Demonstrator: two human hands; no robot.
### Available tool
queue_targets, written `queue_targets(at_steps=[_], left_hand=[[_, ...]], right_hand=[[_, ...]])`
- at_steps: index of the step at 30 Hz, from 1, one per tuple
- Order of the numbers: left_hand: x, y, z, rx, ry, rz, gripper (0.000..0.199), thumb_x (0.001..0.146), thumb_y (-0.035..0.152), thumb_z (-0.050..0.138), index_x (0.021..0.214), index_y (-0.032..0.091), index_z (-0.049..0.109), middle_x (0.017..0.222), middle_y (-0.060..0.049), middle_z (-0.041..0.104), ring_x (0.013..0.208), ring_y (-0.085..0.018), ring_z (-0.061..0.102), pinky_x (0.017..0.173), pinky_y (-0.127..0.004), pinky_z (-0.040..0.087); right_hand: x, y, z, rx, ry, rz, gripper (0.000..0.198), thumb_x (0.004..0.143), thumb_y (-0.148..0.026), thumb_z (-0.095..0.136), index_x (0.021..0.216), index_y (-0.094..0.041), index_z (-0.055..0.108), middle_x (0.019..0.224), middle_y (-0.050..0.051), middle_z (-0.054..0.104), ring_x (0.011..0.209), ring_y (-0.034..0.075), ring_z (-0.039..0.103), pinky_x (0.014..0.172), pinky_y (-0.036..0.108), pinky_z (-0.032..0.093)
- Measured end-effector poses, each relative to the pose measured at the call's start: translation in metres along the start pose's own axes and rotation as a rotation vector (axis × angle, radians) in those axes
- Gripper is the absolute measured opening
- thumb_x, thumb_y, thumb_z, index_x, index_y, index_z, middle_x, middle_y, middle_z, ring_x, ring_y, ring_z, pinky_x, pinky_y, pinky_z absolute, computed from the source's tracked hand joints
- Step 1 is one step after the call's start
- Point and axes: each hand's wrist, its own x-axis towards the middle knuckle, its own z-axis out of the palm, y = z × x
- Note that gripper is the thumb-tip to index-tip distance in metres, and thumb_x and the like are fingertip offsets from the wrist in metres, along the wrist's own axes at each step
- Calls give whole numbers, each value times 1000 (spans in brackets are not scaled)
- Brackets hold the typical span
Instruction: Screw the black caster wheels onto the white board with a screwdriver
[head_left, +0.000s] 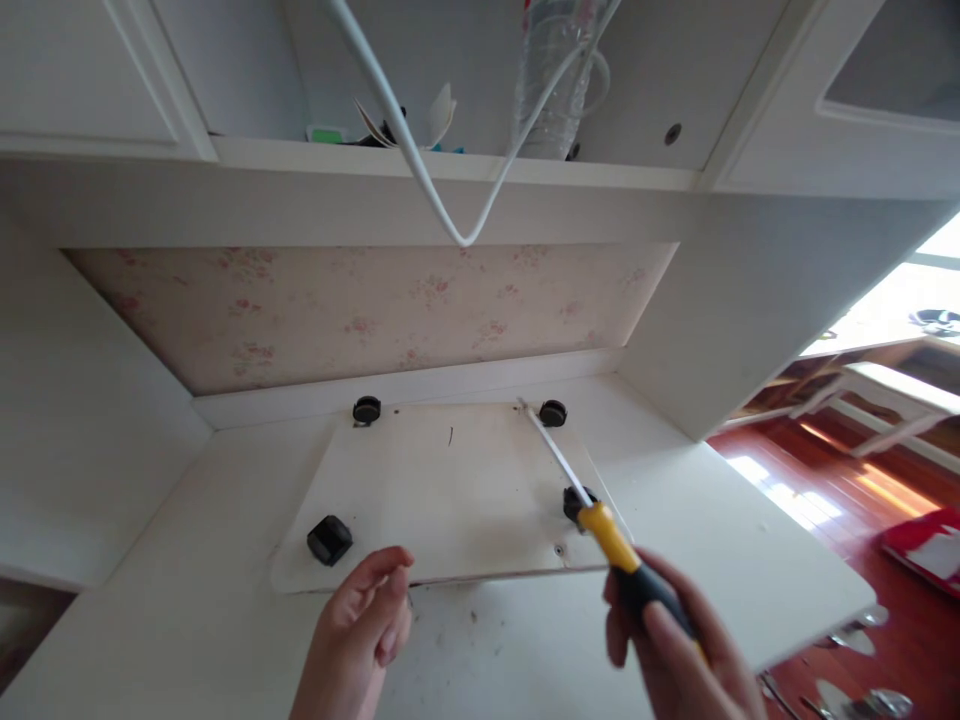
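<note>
My right hand [675, 630] is wrapped round a screwdriver [611, 540] with a yellow and black handle. Its long shaft slants up and left, and the tip appears at the board's far right corner, near a hole beside a black caster. My left hand [364, 620] is by the board's front edge, fingers curled and thumb against them; whatever they may hold is hidden. Between and beyond my hands lies the white board [450, 510], with black casters at its corners: far left [367, 410], far right [553, 413], near left [329, 540] and near right [576, 503], partly behind the screwdriver.
The board rests on a white desktop [720, 520] between side panels. Overhead, a white cable [435, 195] hangs down in front of an open shelf [465, 170] holding a clear plastic bottle [555, 90]. At right are a reddish wood floor [817, 480] and a white stool [892, 400].
</note>
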Motion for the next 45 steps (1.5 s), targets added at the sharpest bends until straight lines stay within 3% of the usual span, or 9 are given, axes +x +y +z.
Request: queue_targets(at_steps=[5,9,12,15,24,35,41,45], left_hand=[[17,-19,1,503,-38,395,41,92,48,57,64,19,47,61,4,38,57,-11,40,55,-23,35],[33,-24,0,815,-125,664,40,96,34,53,61,19,42,61,4,44,57,-10,46,59,-21,37],[42,-28,-1,1013,-187,768,43,96,32,53,58,19,38,57,5,41,53,-8,43,56,-22,33],[48,-31,-3,1090,-218,768,44,97,36,53,59,19,37,56,5,42,52,-8,44,56,-22,32],[56,-34,-7,1093,-193,586,52,99,46,43,57,19,27,51,6,35,49,-9,39,54,-24,29],[56,-38,-8,1121,-175,716,50,98,41,46,57,19,28,50,6,36,47,-8,38,52,-24,28],[55,-38,-8,1152,-167,701,51,98,42,46,56,19,27,49,6,36,46,-8,38,53,-24,29],[55,-38,-8,1151,-165,669,52,98,43,45,56,19,26,49,6,35,46,-9,37,53,-24,29]], right_hand=[[65,-21,-39,-322,250,-48,44,76,-47,75,108,-17,72,66,4,66,58,19,58,54,31,47],[82,-17,-42,-525,253,30,49,75,-57,71,102,-17,73,59,2,63,55,18,56,56,33,43],[86,-12,-38,-592,239,76,52,75,-61,67,103,-18,72,56,1,62,55,18,54,56,33,41],[89,-6,-37,-604,260,104,53,75,-62,66,103,-18,72,54,1,61,55,18,52,54,32,40],[107,7,-33,-624,221,88,49,79,-60,64,106,-21,72,55,-2,61,54,17,52,53,30,37],[129,12,-23,-654,203,35,42,80,-56,64,105,-23,72,62,-1,64,53,16,54,55,30,43],[143,2,-13,-659,146,-9,41,79,-56,65,103,-23,71,68,1,68,51,15,57,54,30,45],[153,-8,-14,-624,219,-76,48,76,-59,69,105,-21,65,72,3,70,54,18,62,52,30,47]])
